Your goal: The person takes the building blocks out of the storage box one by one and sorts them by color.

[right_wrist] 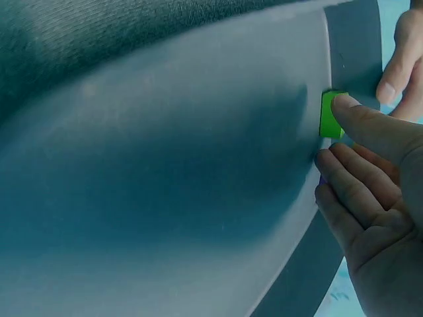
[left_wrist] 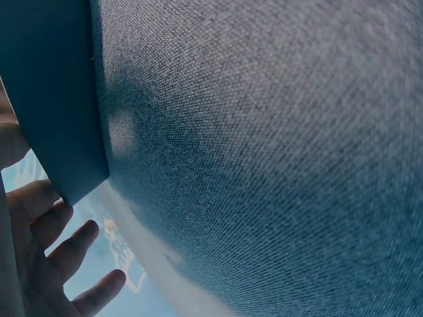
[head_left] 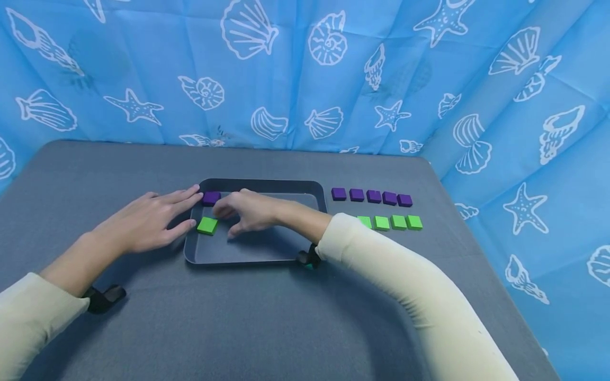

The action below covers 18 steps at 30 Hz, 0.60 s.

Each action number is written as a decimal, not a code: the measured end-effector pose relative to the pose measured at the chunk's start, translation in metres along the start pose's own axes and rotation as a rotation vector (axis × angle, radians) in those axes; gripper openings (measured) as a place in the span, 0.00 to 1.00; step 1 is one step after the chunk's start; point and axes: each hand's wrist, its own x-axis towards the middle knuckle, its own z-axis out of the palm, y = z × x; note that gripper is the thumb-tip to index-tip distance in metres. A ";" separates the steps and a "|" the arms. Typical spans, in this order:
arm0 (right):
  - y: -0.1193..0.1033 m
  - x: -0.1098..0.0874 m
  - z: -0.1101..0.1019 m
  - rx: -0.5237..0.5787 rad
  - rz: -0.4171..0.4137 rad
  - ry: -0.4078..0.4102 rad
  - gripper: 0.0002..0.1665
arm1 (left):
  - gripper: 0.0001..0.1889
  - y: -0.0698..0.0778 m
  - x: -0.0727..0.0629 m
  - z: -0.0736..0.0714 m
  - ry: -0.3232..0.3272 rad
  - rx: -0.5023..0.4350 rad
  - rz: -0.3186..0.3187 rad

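Observation:
A dark grey tray (head_left: pixel 257 261) lies on the table. At its left end a purple block (head_left: pixel 211 198) sits in the far corner, with a green block (head_left: pixel 207 226) nearer the front. My left hand (head_left: pixel 143 222) rests its fingertips and thumb at the tray's left wall, fingers fairly straight. Reaching in over the tray, my right hand (head_left: pixel 250 210) hovers just right of the two blocks, thumb and fingers apart with nothing between them. In the right wrist view its thumb overlaps the green block (right_wrist: pixel 330 115), and the fingers mostly hide the purple one.
Right of the tray runs a row of several purple blocks (head_left: pixel 374 196). In front of it is a row of several green blocks (head_left: pixel 398 222), partly covered by the right sleeve (head_left: pixel 405 275). A blue shell-patterned curtain (head_left: pixel 295 74) hangs behind the grey table (head_left: pixel 229 328).

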 end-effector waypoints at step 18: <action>-0.014 0.023 0.010 -0.117 -0.058 0.011 0.29 | 0.36 -0.003 -0.001 0.001 0.011 -0.030 0.018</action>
